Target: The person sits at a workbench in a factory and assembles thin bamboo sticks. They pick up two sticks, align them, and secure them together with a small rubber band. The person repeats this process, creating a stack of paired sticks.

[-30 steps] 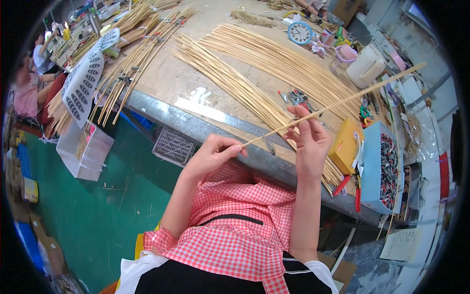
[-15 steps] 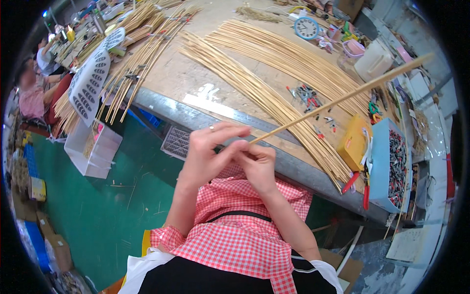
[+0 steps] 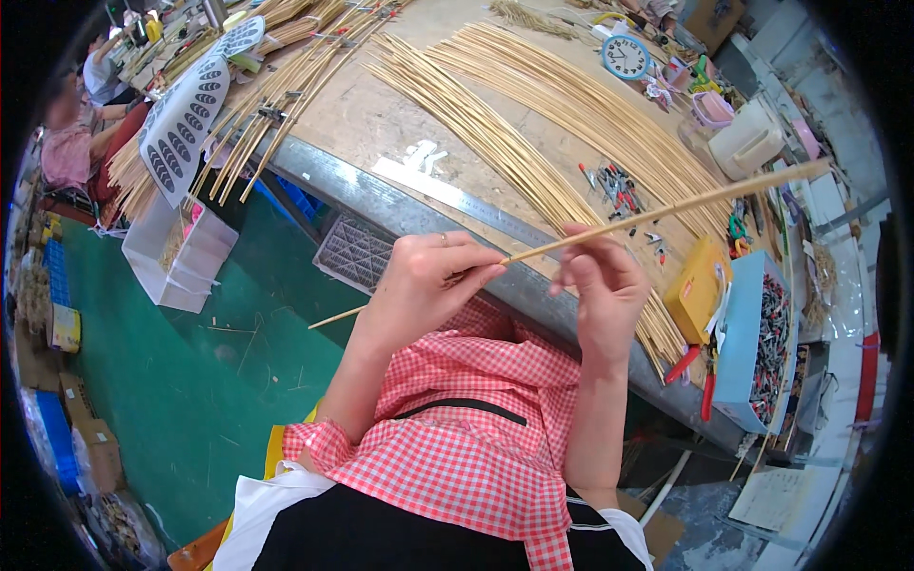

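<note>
Pinched between the thumb and fingers of my left hand (image 3: 424, 284) is a long thin bamboo stick (image 3: 705, 200). It slants up to the right, across the table. A stick end also sticks out left of my left wrist, in line with it. My right hand (image 3: 606, 295) is raised just under the stick, thumb and fingers apart. The stick passes across its fingertips, and whether they touch is unclear. Both hands are above the table's near edge, in front of a red checked apron (image 3: 447, 447). Two bundles of similar sticks (image 3: 514, 124) lie beyond.
A metal ruler (image 3: 476, 207) lies along the table edge. Small red and black clips (image 3: 614, 190) are scattered past the sticks. At right stand a yellow box (image 3: 693, 285), red-handled pliers (image 3: 707, 395) and a blue bin (image 3: 738, 381) full of clips. Another person (image 3: 71, 157) sits far left.
My right hand has let go of the stick near my left hand and moved right along it, fingers opening. A stick end now shows left of my left wrist.
</note>
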### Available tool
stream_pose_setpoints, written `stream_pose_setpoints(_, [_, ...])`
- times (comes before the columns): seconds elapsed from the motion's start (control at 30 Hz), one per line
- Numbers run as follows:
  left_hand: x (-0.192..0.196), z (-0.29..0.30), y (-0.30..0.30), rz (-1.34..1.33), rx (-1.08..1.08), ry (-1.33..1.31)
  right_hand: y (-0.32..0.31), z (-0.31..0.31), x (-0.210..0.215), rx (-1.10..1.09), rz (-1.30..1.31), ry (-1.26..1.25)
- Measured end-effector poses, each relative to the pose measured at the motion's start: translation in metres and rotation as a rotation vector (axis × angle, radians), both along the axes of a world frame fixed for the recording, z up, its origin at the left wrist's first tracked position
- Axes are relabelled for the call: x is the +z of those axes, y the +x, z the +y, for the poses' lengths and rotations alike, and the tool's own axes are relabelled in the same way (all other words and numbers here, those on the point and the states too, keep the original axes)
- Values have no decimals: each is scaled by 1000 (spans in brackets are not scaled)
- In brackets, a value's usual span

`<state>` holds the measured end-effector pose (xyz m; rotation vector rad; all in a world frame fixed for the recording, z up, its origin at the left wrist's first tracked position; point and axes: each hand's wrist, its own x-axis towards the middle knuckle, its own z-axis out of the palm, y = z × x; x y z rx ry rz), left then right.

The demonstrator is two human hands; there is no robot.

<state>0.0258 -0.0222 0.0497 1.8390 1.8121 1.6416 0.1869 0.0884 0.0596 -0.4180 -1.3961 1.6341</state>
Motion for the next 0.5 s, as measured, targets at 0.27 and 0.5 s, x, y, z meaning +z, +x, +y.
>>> stream_pose_setpoints(0.27, [-4,4,0,-33,-132,-63,13,6,-5,-50,53,-46])
stream_pose_setpoints(0.5, [-8,8,3,-598,-377,-306,-4,-9,-13,78,-35,93])
